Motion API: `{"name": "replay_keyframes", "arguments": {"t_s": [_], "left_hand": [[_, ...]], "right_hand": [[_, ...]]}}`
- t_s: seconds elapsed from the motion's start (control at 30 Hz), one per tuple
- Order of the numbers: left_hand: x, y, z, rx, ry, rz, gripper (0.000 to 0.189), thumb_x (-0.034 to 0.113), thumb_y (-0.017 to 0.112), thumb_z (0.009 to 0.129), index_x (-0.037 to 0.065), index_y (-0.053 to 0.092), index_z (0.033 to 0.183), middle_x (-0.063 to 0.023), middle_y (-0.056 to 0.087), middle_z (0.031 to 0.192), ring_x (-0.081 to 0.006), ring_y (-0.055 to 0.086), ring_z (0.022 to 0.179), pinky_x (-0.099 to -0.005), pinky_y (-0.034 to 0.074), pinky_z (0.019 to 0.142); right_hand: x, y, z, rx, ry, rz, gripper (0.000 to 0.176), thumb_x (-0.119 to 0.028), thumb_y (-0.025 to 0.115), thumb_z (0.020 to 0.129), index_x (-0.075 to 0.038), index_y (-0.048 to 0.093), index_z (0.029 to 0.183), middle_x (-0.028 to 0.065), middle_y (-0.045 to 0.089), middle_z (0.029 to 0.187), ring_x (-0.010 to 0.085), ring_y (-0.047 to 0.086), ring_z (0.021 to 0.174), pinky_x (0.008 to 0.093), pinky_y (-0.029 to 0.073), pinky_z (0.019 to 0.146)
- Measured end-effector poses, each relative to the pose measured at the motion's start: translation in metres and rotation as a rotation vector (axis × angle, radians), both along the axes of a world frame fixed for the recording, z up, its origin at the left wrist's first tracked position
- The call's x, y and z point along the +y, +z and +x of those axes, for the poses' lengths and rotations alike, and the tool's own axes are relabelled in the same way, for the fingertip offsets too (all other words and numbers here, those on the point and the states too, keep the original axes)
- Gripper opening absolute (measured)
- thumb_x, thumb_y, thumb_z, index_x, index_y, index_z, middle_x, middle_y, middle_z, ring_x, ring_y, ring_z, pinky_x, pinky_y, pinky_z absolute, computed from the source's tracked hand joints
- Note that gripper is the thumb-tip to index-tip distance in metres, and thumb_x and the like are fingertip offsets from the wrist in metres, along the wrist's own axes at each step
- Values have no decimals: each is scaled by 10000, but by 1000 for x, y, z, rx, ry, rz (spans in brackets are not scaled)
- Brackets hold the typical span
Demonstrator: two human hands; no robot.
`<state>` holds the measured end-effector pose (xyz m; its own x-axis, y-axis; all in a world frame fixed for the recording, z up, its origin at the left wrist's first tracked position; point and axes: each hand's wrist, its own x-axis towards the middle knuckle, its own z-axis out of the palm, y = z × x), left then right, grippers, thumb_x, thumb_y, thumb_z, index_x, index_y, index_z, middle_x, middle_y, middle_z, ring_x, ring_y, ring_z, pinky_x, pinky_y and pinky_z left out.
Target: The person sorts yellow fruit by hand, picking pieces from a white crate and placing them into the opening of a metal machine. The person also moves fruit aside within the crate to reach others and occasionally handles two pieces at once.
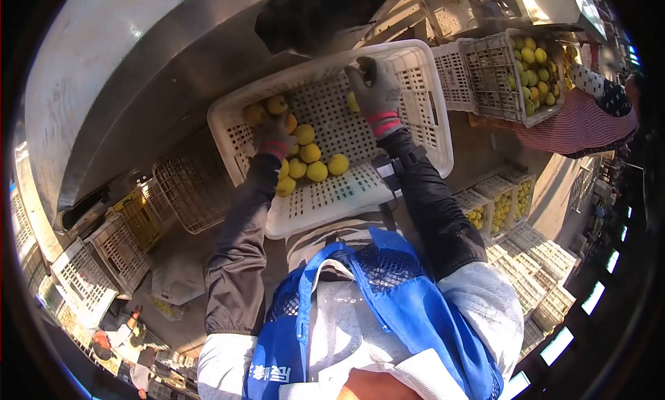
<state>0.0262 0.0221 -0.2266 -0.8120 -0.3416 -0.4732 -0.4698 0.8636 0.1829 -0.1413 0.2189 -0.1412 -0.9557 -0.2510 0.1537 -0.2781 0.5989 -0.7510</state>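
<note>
A white plastic basket with slotted walls lies in front of me, with several yellow fruits gathered in its left part. My left hand, in a grey glove with a pink cuff, reaches among these fruits; its fingers are partly hidden, and I cannot tell whether it holds one. At the basket's right side my right hand, also gloved, is raised near the far wall with thumb and fingers apart. A single yellow fruit shows just left of this hand, beneath it.
A large metal surface curves along the left. At the right, a crate full of yellow fruit stands beside a person in a checked top. Stacked crates stand at the lower right, more crates at the lower left.
</note>
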Motion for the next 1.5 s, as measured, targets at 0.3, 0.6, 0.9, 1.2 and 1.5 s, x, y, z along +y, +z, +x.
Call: {"name": "replay_keyframes", "arguments": {"t_s": [0.3,0.6,0.9,1.2,1.5], "left_hand": [[-1,-59,-38,-262,-305,-330,470,214,449,988,301,506,1446,-153,402,1526,-356,417,1372,-468,354,1118],[-11,-16,-31,195,-80,81,802,395,812,738,103,510,1421,-153,533,1408,-334,442,1361,-460,316,1158],[-8,94,8,344,775,1363,672,19,743,843,44,450,1447,-87,590,1303,-187,601,1178,-315,546,958],[-33,158,25,604,562,1606,748,17,758,771,22,434,1446,-87,606,1273,-200,614,1151,-329,566,925],[-37,172,12,558,472,1582,825,-13,787,688,15,444,1438,-82,604,1269,-184,610,1138,-306,562,892]], "right_hand": [[24,-168,5,-348,134,652,562,-349,786,747,-123,638,1240,215,671,1131,400,648,1066,486,512,931],[17,-59,45,-447,-41,-436,586,-280,813,777,-40,619,1275,199,642,1210,297,660,1088,384,540,912],[-81,81,29,393,-283,-238,635,-363,854,670,-54,641,1183,150,626,1127,374,577,1079,510,436,935],[-152,33,-39,812,-399,282,631,-449,816,690,-44,622,1133,173,610,1048,405,568,1017,554,438,874],[-99,81,-14,445,-115,134,637,-407,844,620,-82,636,1127,148,620,996,368,607,922,520,477,792]]}}
